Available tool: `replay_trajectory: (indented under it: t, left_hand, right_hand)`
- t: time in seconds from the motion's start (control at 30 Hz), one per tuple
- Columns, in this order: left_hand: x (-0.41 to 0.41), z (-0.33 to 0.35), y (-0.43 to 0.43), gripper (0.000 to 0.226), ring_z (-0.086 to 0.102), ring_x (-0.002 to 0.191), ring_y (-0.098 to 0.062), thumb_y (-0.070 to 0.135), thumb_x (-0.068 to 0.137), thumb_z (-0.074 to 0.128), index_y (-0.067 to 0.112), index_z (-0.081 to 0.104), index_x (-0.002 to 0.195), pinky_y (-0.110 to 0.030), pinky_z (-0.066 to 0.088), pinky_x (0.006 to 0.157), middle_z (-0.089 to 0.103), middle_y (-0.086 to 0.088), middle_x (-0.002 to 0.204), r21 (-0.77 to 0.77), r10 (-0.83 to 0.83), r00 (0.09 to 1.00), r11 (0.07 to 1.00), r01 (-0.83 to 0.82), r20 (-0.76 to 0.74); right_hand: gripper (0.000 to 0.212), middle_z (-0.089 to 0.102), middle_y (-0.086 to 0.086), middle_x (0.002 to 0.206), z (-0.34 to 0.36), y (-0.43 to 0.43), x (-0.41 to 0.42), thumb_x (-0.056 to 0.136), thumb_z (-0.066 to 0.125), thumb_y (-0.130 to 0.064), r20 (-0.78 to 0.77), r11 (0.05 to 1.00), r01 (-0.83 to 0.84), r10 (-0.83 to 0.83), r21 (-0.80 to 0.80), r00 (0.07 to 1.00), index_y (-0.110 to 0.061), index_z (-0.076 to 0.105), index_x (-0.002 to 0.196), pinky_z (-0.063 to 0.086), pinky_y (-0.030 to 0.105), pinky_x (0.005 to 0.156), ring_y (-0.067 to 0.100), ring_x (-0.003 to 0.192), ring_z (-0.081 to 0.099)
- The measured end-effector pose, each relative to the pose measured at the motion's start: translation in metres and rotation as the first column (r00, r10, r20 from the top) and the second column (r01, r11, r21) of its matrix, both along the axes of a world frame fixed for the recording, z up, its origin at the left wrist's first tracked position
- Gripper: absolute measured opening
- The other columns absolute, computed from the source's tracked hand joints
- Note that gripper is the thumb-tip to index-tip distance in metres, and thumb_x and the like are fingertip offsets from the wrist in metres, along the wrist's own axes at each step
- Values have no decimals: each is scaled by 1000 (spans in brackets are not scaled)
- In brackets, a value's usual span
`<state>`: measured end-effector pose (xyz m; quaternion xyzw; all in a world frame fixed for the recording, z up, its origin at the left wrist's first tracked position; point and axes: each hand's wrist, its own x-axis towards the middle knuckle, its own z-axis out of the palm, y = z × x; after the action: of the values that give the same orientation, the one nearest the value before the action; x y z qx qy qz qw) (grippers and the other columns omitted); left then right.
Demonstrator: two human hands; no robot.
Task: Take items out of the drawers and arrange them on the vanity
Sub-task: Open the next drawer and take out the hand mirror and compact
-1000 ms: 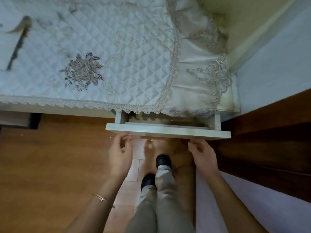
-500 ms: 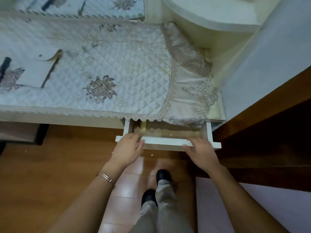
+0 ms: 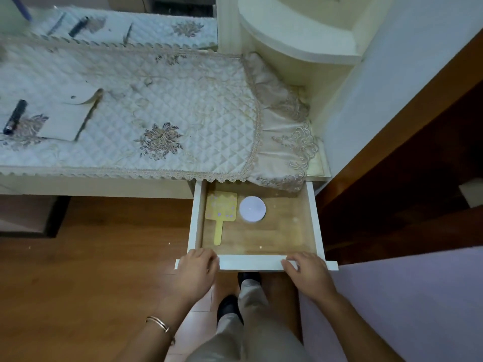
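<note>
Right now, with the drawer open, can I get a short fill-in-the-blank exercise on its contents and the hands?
1. The open drawer holds ____ things.
2. The yellow paddle lies to the ____ of the round white jar.
3. The left hand and the right hand both grip the drawer's ____ panel.
4. The bracelet sits on the ____ wrist.
Missing words: two; left; front; left.
</note>
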<state>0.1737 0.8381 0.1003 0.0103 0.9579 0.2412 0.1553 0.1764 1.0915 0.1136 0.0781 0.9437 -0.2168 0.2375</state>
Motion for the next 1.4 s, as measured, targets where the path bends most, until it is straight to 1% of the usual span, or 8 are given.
replay_trajectory:
  t: [0.27,0.43,0.53,0.63,0.7,0.77,1.13,1.4]
  left_hand:
    - [16,10,0,27,52,93,-25,26,96,34,15,59,97,-30,27,71,66,-2,101,-62,-60,997,996,62,40]
    - [-9,12,12,27,59,87,-31,27,95,31,15,55,102,-32,27,56,66,-7,93,-227,-122,982,962,154,147]
    - [-33,-3,23,25,59,84,-29,28,95,32,14,53,102,-30,35,55,60,-5,84,-126,-63,972,988,93,225]
    - [-57,-24,35,25,61,88,-32,29,95,35,12,49,106,-37,48,69,64,-14,101,-35,132,947,991,-127,292]
    - [-69,-32,42,29,57,98,-36,25,93,41,5,45,113,-39,47,81,54,-19,115,-51,234,915,972,-230,330]
    - [-78,-39,47,35,53,107,-37,23,92,44,0,39,117,-37,42,87,46,-20,123,-114,316,880,949,-295,355]
    - [-82,-66,58,39,46,117,-36,30,95,35,-1,36,119,-38,36,98,47,-21,126,-314,427,804,896,-315,413]
    - [-79,-53,43,23,60,103,-35,11,90,46,-3,57,104,-33,46,85,64,-21,112,-13,505,736,828,-560,451]
  right_hand:
    - [21,53,-13,70,4,-1,17,89,51,-36,-19,999,20,-21,-38,1000,-23,61,77,32,20,60,11,80,47]
    - [38,43,-7,56,-2,4,-2,87,50,-44,99,1000,-18,21,-23,995,-29,41,53,32,29,59,12,66,46]
    - [43,39,-3,52,-7,0,-26,88,48,-45,208,997,-79,77,2,975,-24,40,53,25,25,49,10,52,40]
    - [20,58,-4,84,-14,-13,-58,89,51,-40,158,984,-165,172,-61,972,-23,61,90,39,24,64,11,78,53]
    - [41,51,1,126,-22,-24,-80,88,51,-37,112,965,-261,262,-27,958,-22,47,126,41,31,91,21,113,48]
    - [57,35,3,143,-31,-35,-102,86,54,-36,69,948,-317,316,0,946,-23,32,138,38,37,99,27,124,38]
    - [80,17,3,151,-59,-54,-147,81,62,-32,190,942,-335,336,-39,923,-21,13,144,26,39,111,24,138,19]
    - [87,19,8,149,-60,-61,-143,80,63,-30,192,921,-388,375,37,907,-10,8,144,30,36,108,27,137,20]
